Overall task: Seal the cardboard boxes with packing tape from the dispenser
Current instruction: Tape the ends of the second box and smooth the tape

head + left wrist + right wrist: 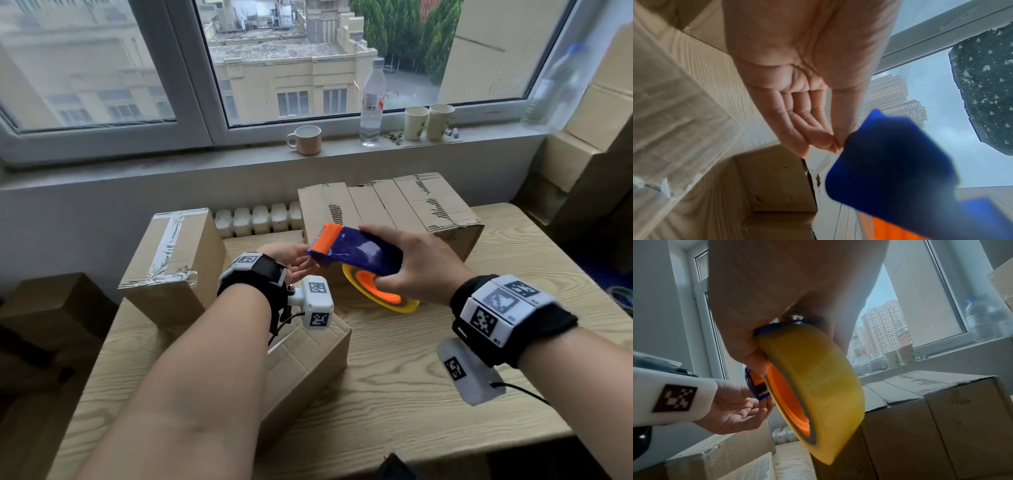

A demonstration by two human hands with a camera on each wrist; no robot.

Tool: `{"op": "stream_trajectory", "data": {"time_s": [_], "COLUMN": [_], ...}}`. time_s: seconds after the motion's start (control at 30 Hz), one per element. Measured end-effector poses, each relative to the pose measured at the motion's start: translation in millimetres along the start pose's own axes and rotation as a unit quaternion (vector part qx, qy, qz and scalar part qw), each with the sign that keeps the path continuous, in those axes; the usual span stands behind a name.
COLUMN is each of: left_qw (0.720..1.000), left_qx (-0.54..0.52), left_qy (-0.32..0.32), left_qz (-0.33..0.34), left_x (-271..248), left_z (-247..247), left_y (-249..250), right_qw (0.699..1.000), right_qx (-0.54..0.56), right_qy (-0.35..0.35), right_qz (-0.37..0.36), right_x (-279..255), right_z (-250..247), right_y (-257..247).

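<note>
My right hand (418,263) grips a blue tape dispenser (359,251) with an orange toothed blade and a yellow tape roll (813,386) on an orange core, holding it in the air above the table. My left hand (294,260) reaches palm-up under the blade end. Its thumb and fingertips (830,142) meet in a pinch at the dispenser (890,162) mouth, where the clear tape end is hard to make out. A box with clear tape (171,260) stands at the left. A larger untaped box (394,202) sits behind the dispenser. A third box (308,359) lies below my left wrist.
The wooden table (411,394) shows bare surface at front right. On the windowsill stand a mug (306,139), a water bottle (371,102) and two paper cups (428,121). Stacked cardboard (589,154) rises at the right, and a radiator (257,219) sits behind the boxes.
</note>
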State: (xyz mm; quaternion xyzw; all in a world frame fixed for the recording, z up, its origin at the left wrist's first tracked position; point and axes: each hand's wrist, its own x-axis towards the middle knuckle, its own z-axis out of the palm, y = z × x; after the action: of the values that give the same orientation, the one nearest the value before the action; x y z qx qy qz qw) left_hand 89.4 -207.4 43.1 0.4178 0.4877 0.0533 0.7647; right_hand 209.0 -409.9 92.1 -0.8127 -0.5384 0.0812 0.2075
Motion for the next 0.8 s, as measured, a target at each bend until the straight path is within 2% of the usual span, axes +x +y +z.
{"op": "stream_trajectory", "data": {"time_s": [0.2, 0.3, 0.53, 0.8], "left_qw": [0.999, 0.996, 0.983, 0.951], "left_qx": [0.045, 0.080, 0.166, 0.277], "left_qy": [0.014, 0.023, 0.062, 0.102], "left_qz": [-0.015, 0.004, 0.055, 0.092], "left_x": [7, 12, 23, 38], "left_z": [-4, -9, -28, -26], "left_y": [-3, -4, -9, -27], "right_qw": [1.000, 0.998, 0.988, 0.969], "right_qx": [-0.002, 0.004, -0.066, -0.133], "right_qy": [-0.020, -0.054, -0.139, -0.207], "right_qz": [0.006, 0.031, 0.020, 0.022], "right_x": [-1, 0, -4, -13], "right_z": [4, 9, -6, -1], "right_y": [-13, -25, -51, -58]}}
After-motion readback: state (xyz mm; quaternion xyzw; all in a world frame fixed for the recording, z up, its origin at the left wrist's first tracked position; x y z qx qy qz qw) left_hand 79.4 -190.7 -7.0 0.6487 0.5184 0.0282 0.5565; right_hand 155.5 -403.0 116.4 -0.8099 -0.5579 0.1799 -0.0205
